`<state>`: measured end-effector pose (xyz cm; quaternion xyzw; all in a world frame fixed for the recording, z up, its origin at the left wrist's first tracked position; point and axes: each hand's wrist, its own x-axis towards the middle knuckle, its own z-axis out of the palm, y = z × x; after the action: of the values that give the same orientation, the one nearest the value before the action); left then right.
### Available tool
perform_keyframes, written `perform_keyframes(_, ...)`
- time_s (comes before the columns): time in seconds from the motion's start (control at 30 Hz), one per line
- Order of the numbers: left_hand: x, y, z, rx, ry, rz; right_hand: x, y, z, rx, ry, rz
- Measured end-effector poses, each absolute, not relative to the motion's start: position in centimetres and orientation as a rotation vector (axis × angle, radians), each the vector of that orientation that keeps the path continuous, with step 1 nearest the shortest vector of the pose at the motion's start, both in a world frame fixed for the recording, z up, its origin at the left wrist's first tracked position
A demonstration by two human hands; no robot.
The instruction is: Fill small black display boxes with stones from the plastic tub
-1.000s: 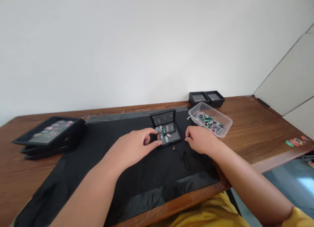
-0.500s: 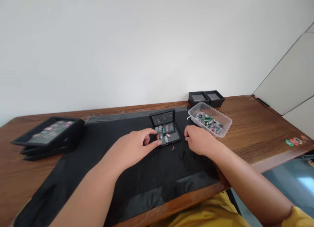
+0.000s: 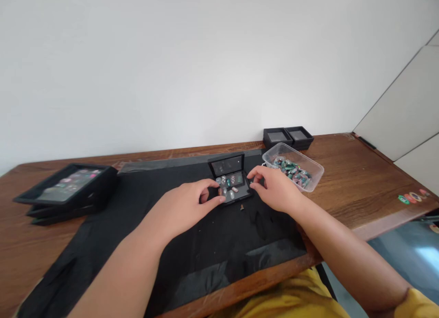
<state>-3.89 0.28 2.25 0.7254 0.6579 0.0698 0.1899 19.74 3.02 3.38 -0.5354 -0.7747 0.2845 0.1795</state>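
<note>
A small black hinged case lies open on the black mat, with several coloured stones inside. My left hand grips the case's left front corner between thumb and fingers. My right hand hovers at the case's right edge, fingers curled and apart, fingertips almost touching the case. One tiny stone lies loose on the mat just in front of the case.
A clear plastic tub of coloured stones stands right of the case. Two small black boxes sit behind it by the wall. At the far left is a stack of black display trays. Stickers mark the table's right edge.
My right hand has moved left and forward from the mat to the case's right edge. My left hand has stayed on the case.
</note>
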Motion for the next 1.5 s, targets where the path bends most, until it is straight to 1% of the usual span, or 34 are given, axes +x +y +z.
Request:
perform_keyframes(0.1, -4.0, 0.3, 2.2, 2.040, 1.845, 0.211, 19.3, 3.7, 2.1, -1.380, -2.123, 0.911)
perform_keyframes(0.17, -4.0, 0.4, 2.1, 2.042, 1.841, 0.234, 19.0, 4.2, 1.3, -1.345, -2.071, 0.923)
perform_keyframes(0.43, -3.9, 0.4, 2.5, 2.005, 1.853, 0.214, 18.4, 5.0, 0.4, -1.379, -2.114, 1.025)
perform_keyframes(0.93, -3.8, 0.4, 2.0, 2.036, 1.834, 0.205, 18.7, 4.0, 1.3, -1.381, -2.302, 0.728)
perform_keyframes(1.5, -3.8, 0.6, 2.1, 2.043, 1.840, 0.163, 18.6, 3.8, 1.7, -1.359, -2.402, 0.646)
